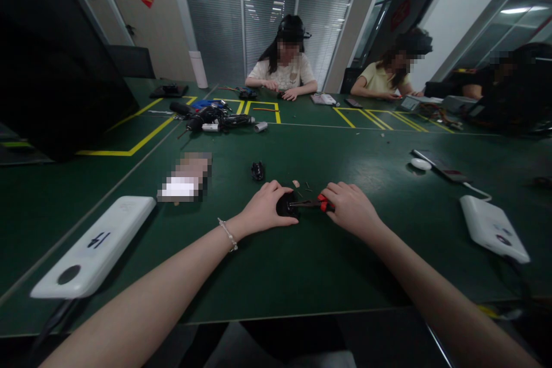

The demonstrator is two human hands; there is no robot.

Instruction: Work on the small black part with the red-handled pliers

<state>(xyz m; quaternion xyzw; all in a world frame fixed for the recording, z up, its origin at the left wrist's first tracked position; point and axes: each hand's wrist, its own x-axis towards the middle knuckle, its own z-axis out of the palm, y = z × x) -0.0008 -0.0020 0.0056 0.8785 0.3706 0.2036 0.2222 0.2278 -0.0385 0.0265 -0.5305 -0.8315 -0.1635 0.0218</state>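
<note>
Close to the middle of the green table, my left hand (268,209) grips a small black part (284,204) between thumb and fingers; its exact kind is not clear. My right hand (350,208) is closed round the red handles of needle-nose pliers (307,204). The tips of the pliers reach left onto the black part. Just beyond lie a small pale scrap (295,183) and a few thin dark bits (307,187). Farther off to the left sits a bundle of black cable (257,171).
White power banks lie at left (97,247) and right (494,228). A phone (442,166) and a white oval case (421,164) are at right. Tools including a black drill (200,119) are piled farther back. A dark monitor (56,63) stands left. Several people sit across the table.
</note>
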